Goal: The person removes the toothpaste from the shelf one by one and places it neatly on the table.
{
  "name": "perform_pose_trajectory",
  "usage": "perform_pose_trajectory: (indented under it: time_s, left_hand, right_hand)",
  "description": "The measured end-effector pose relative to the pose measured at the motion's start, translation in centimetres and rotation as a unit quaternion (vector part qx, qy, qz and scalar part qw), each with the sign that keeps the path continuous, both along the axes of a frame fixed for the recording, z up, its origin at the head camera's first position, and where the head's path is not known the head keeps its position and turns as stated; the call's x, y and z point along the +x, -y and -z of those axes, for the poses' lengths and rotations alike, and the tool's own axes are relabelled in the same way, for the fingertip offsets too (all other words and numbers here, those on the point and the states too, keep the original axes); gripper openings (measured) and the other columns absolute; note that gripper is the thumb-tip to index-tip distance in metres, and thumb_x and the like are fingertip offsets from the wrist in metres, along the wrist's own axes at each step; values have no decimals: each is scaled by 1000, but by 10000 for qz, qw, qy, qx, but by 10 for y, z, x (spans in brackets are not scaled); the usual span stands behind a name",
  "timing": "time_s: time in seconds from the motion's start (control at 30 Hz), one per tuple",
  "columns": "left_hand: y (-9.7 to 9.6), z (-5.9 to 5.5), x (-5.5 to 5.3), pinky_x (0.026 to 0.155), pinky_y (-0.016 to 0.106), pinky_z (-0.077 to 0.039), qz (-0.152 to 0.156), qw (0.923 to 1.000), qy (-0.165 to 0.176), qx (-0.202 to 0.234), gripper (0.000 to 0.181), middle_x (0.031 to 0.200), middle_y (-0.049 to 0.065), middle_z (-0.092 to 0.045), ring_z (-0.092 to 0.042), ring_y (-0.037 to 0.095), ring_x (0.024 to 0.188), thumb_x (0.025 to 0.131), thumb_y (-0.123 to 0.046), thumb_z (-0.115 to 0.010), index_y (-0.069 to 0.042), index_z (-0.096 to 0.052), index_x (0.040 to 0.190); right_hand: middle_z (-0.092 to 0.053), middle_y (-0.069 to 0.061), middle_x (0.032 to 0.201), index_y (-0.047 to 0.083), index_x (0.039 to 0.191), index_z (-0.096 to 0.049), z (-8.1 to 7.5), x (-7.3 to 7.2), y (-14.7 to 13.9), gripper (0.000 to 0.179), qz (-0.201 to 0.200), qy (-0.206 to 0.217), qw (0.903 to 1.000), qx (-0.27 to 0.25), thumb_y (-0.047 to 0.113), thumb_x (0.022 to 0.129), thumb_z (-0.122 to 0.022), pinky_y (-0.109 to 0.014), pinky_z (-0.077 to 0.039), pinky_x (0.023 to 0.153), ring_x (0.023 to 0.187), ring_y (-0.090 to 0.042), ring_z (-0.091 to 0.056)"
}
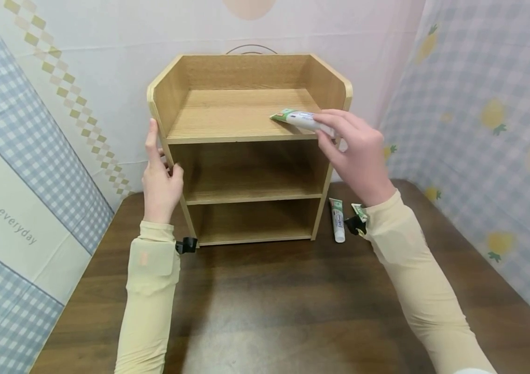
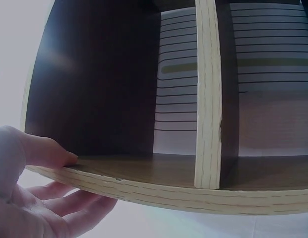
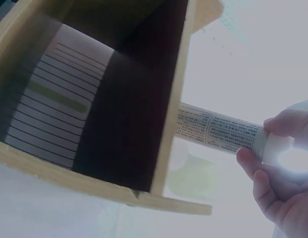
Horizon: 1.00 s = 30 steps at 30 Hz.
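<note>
A light wooden shelf unit (image 1: 236, 117) with a railed top and two lower compartments stands on the table. My left hand (image 1: 158, 184) grips its left side panel by the front edge; in the left wrist view the thumb lies on the inner face and the fingers on the outer one. My right hand (image 1: 353, 148) pinches a white and green toothpaste tube (image 1: 293, 118) by its cap end. The tube lies over the right part of the top shelf, its flat green end pointing left. Printed text shows on the tube (image 3: 218, 130) in the right wrist view.
Another toothpaste tube (image 1: 337, 221) lies on the dark wooden table (image 1: 265, 306) right of the unit. Beside it, a green and white packaging end (image 1: 359, 210) is mostly hidden by the right wrist. Patterned cloth (image 1: 489, 119) hangs behind and at both sides.
</note>
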State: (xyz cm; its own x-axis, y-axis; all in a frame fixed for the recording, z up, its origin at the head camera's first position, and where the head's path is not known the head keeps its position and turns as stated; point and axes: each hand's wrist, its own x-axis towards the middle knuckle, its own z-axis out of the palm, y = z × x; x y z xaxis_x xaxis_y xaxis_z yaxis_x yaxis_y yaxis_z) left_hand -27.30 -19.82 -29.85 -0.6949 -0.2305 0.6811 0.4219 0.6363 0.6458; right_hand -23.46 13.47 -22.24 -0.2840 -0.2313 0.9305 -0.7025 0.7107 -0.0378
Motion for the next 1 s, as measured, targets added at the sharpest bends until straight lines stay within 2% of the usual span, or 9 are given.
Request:
perform_pose_trajectory:
  time_s: [0.23, 0.43, 0.63, 0.73, 0.83, 1.0]
  left_hand:
    - [0, 1, -1, 68, 41, -39, -34, 10000, 45, 10, 83, 116, 23, -63, -58, 35, 75, 85, -1, -46, -38, -14, 152]
    - [2, 1, 0, 68, 42, -40, -41, 9999, 114, 51, 84, 116, 22, -63, -59, 35, 74, 85, -1, -46, -40, -12, 152]
    - [3, 1, 1, 69, 43, -40, -34, 9999, 156, 54, 84, 117, 22, -63, -60, 36, 76, 85, -2, -46, -41, -12, 151]
    - [4, 2, 1, 69, 45, -40, -48, 9998, 166, 17, 84, 117, 22, -63, -60, 37, 76, 85, -2, -47, -41, -12, 151]
    - [4, 2, 2, 69, 44, -39, -53, 9999, 154, -1, 84, 116, 21, -63, -59, 37, 74, 85, -3, -47, -41, -12, 151]
    - [4, -1, 2, 68, 43, -38, -36, 9999, 106, -30, 83, 114, 21, -63, -57, 36, 72, 86, -3, -46, -40, -12, 152]
  right_hand:
    - [-74, -13, 105, 3, 105, -74, -7, 25, -10, 19, -166, -150, 9974, -691, 8, 87, -68, -11, -40, 80, 90, -27, -67]
    - [-75, -12, 103, 3, 102, -75, -8, 44, -30, 18, 122, -216, 9942, -1045, 8, 85, -71, -9, -39, 78, 85, -25, -67]
    - [-75, -17, 98, 1, 99, -75, -3, 58, -49, 17, 413, -335, 9846, -1667, 7, 83, -72, -9, -36, 75, 78, 2, -54]
    - [-73, -21, 94, 0, 98, -75, -1, 66, -56, 18, 526, -326, 9779, -1996, 9, 83, -72, -10, -31, 70, 75, 8, -47]
    - [-72, -24, 89, 0, 97, -76, 2, 74, -61, 19, 629, -379, 9704, -2301, 12, 83, -72, -11, -27, 67, 72, 8, -45]
    - [-74, -21, 89, -5, 92, -75, 5, 83, -66, 19, 603, -720, 9601, -2633, 10, 82, -72, -11, -34, 74, 75, 8, -51]
